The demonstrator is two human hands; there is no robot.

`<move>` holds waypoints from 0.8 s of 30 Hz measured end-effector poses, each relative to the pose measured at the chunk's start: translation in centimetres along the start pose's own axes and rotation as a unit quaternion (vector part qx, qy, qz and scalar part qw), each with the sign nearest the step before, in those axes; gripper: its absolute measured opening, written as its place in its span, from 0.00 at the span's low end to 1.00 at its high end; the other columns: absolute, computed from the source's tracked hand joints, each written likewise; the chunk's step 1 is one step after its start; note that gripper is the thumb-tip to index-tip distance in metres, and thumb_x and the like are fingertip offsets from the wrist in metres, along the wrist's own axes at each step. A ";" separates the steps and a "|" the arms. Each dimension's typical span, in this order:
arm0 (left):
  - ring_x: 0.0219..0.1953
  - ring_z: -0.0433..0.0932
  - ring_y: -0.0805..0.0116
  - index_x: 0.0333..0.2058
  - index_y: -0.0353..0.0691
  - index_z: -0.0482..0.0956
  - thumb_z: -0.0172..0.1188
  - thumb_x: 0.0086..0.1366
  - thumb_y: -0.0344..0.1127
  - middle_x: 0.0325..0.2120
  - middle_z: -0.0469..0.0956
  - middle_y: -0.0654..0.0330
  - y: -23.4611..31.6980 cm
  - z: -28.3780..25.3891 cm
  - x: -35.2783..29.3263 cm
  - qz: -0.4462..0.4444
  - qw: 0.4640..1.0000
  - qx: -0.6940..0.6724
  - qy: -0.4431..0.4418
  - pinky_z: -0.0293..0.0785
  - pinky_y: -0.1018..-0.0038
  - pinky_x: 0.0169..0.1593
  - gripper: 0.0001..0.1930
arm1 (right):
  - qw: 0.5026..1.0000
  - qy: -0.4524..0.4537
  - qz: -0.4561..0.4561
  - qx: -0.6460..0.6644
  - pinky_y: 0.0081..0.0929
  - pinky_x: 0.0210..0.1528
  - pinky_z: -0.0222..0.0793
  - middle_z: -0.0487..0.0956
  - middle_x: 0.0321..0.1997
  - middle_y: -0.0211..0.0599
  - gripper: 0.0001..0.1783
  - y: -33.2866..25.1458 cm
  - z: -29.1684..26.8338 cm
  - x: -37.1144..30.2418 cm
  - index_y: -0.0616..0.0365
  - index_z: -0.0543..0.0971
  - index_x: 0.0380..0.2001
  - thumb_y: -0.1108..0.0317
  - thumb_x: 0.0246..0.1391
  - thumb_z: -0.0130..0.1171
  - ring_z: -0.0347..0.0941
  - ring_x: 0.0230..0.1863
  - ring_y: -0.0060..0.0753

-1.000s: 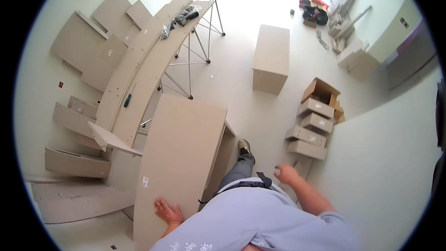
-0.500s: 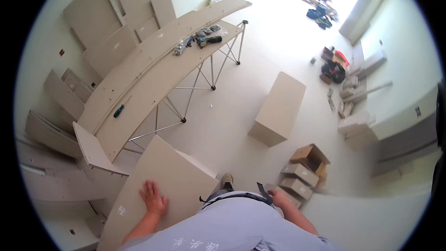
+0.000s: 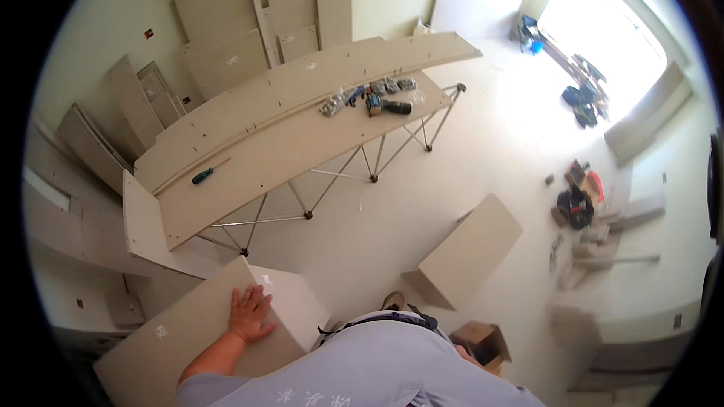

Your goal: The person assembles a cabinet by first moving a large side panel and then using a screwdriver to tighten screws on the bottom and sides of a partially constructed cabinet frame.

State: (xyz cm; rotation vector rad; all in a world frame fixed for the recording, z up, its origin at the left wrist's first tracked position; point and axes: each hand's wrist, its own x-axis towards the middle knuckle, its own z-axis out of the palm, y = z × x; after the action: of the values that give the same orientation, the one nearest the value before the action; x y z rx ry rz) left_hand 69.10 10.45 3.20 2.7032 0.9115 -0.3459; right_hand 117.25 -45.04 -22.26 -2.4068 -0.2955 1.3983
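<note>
Beside me on the left stands a large beige cabinet box (image 3: 197,315) with small white labels on it. My left hand (image 3: 250,316) lies flat on its top near the far edge, fingers spread. Only a sliver of my right hand or forearm (image 3: 466,356) shows past the right side of my grey shirt; its fingers are hidden. Ahead, long beige boards (image 3: 302,158) rest on a folding metal stand (image 3: 309,215). A screwdriver (image 3: 202,175), a power drill (image 3: 388,105) and bagged hardware (image 3: 332,104) lie on them.
Another beige box (image 3: 471,252) stands on the floor ahead right, with an opened carton (image 3: 483,343) nearer me. Panels (image 3: 219,68) lean on the left wall. A black bag (image 3: 577,207) and stacked boards (image 3: 633,213) line the right side. An upright panel (image 3: 143,215) meets the boards' near end.
The view has swung to the right. My left hand has shifted toward the cabinet box's far edge. My right hand, earlier seen beside my belt, is now mostly hidden behind my shirt.
</note>
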 end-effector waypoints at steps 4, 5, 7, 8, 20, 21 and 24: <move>0.75 0.45 0.46 0.71 0.45 0.57 0.60 0.61 0.54 0.74 0.50 0.51 2.9 0.8 0.5 -0.211 0.972 -0.028 0.103 0.30 0.39 0.73 0.43 | 0.997 -0.004 -0.037 -0.062 0.41 0.53 0.75 0.85 0.45 0.48 0.23 -10.8 -7.0 8.2 0.59 0.84 0.47 0.54 0.55 0.63 0.82 0.49 0.47; 0.75 0.44 0.46 0.71 0.44 0.57 0.60 0.61 0.53 0.74 0.49 0.50 4.2 0.1 0.4 -0.257 0.960 -0.022 0.112 0.31 0.39 0.73 0.43 | 0.998 -0.025 -0.022 -0.046 0.41 0.53 0.75 0.85 0.45 0.48 0.23 -18.3 -9.7 6.5 0.58 0.84 0.47 0.54 0.55 0.63 0.82 0.49 0.47; 0.75 0.44 0.44 0.70 0.41 0.56 0.61 0.61 0.50 0.74 0.48 0.49 5.7 0.3 3.3 -0.304 0.941 -0.042 0.141 0.31 0.39 0.73 0.43 | 0.999 -0.018 0.027 -0.008 0.35 0.38 0.77 0.85 0.38 0.39 0.17 -18.8 -13.8 12.0 0.58 0.84 0.47 0.62 0.59 0.59 0.82 0.39 0.34; 0.75 0.44 0.43 0.70 0.40 0.56 0.62 0.61 0.49 0.74 0.48 0.48 6.1 0.7 4.7 -0.322 0.934 -0.053 0.146 0.32 0.38 0.72 0.42 | 0.997 0.009 -0.012 -0.082 0.33 0.35 0.77 0.85 0.37 0.38 0.17 -18.5 -16.7 16.0 0.58 0.84 0.47 0.62 0.58 0.59 0.82 0.37 0.33; 0.72 0.52 0.39 0.66 0.45 0.64 0.64 0.58 0.49 0.72 0.53 0.44 4.1 6.3 5.7 -0.347 0.902 0.181 0.180 0.50 0.36 0.66 0.38 | 0.979 0.054 -0.195 -0.032 0.32 0.44 0.78 0.85 0.41 0.44 0.20 -51.8 -16.8 29.9 0.62 0.82 0.49 0.63 0.55 0.63 0.83 0.38 0.35; 0.71 0.57 0.41 0.66 0.49 0.66 0.61 0.61 0.55 0.70 0.57 0.45 2.7 6.4 6.7 -0.275 0.866 0.320 0.269 0.57 0.39 0.63 0.37 | 0.976 0.046 -0.209 -0.036 0.33 0.46 0.78 0.85 0.44 0.45 0.20 -53.6 -15.7 29.6 0.61 0.82 0.49 0.62 0.56 0.63 0.83 0.41 0.37; 0.70 0.61 0.42 0.65 0.51 0.67 0.58 0.63 0.60 0.69 0.61 0.46 0.9 6.1 6.8 -0.216 0.757 0.483 0.383 0.63 0.41 0.61 0.35 | 0.958 0.023 -0.264 -0.109 0.37 0.52 0.77 0.84 0.50 0.45 0.21 -64.0 -14.1 26.2 0.58 0.81 0.51 0.62 0.56 0.63 0.82 0.50 0.42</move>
State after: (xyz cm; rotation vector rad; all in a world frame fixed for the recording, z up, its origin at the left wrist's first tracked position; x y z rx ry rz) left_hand 74.08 11.60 -4.43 3.5995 2.0812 0.4116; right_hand 141.93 20.26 -11.68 -2.2716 -1.0411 1.1044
